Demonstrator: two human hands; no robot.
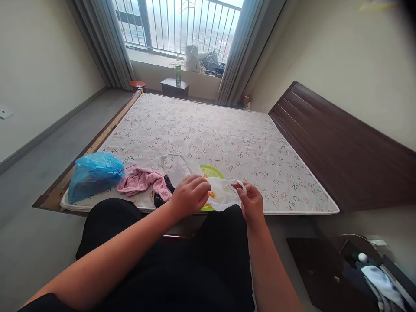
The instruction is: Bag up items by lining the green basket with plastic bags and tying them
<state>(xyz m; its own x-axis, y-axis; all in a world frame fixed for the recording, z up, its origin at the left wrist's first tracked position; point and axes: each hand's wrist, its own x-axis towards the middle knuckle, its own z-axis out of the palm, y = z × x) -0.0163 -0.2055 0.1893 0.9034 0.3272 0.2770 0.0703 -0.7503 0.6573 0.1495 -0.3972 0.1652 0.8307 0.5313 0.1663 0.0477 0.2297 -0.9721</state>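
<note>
My left hand [190, 197] and my right hand [251, 201] hold a thin translucent plastic bag [222, 195] above the near edge of a bare, letter-printed mattress [208, 138]. My right fingers pinch the bag's upper edge, while my left fingers close over its gathered part. A round lime-green plastic object [211, 172] lies partly hidden behind the bag. To the left of my hands are a black cloth [164, 193], a pink towel [141, 182] and a tied blue plastic bag [92, 175].
A wooden bed frame [87, 162] surrounds the mattress, with a dark wooden headboard [334, 143] on the right. A dark glass table [325, 273] with white fabric stands at lower right. Beyond the bed are a small dark nightstand [174, 88], a green bottle [178, 75] and a barred window.
</note>
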